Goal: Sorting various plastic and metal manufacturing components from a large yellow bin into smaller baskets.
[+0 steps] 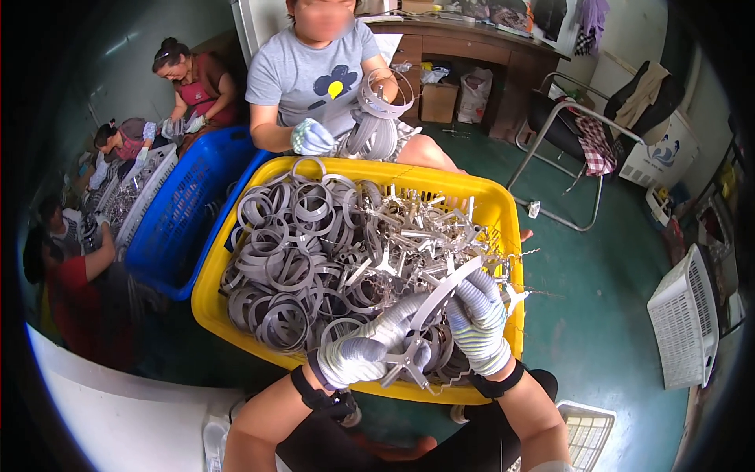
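The right hand [480,322], in a pale striped glove, was pinching a curved gray band [442,295] between thumb and fingers, over the near right part of the yellow basket [211,275]. The band's long axis slanted from low on the left to high on the right, so that it bridged the space between the two gloves; its upper end lay by the right fingertips, its lower end close to the left hand [358,354]. That left hand, gloved alike, was curled with its fingertips at the band's lower part, and it seemed to be gripping a three-armed metal piece [406,360] as well — though how its fingers closed on that piece was partly hidden. The metal piece sat just below the band's lower end, nearer the left hand than the right, with its arms spread out like a star. Beyond both hands, gray rings [289,271] were heaped along the left of the basket and shiny metal pieces [389,263] along the right. A blue basket [153,259] stood beside the yellow one on the left — and across from the wearer sat a co-worker [283,79] in a gray shirt, with more rings [373,134] at the lap
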A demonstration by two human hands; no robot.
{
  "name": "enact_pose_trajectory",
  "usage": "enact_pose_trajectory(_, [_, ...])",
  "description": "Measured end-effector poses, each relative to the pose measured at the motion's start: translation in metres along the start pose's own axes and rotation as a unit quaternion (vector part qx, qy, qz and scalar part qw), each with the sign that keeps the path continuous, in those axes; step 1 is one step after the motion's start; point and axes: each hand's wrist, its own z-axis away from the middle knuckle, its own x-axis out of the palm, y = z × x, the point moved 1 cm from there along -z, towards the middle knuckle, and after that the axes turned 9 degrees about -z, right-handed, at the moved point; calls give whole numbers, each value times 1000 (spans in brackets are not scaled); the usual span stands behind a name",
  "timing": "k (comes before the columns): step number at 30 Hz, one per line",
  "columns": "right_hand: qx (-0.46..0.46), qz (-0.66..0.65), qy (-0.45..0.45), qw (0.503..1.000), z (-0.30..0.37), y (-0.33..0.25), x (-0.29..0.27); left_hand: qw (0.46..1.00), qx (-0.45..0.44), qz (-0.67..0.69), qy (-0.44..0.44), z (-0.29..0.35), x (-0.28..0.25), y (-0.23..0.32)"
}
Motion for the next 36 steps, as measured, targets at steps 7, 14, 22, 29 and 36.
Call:
enact_pose_trajectory(7, [45,-43,14,998,-14,1,-10,992,34,124,0,9,-18,3])
enact_pose_trajectory(14, [531,-329,-137,769,-6,6,-12,992,33,123,-14,8,-24,2])
enact_pose_trajectory(22, [521,-403,-78,749,10,16,9,998,-6,63,-3,8,-18,-4])
enact_pose_trajectory(29, [489,-399,-60,773,-10,6,-9,999,-21,5,-28,3,-13,-3])
enact_pose_trajectory(36, [391,-257,127,875,-30,19,-40,996,-35,-29,-76,2,-23,-13])
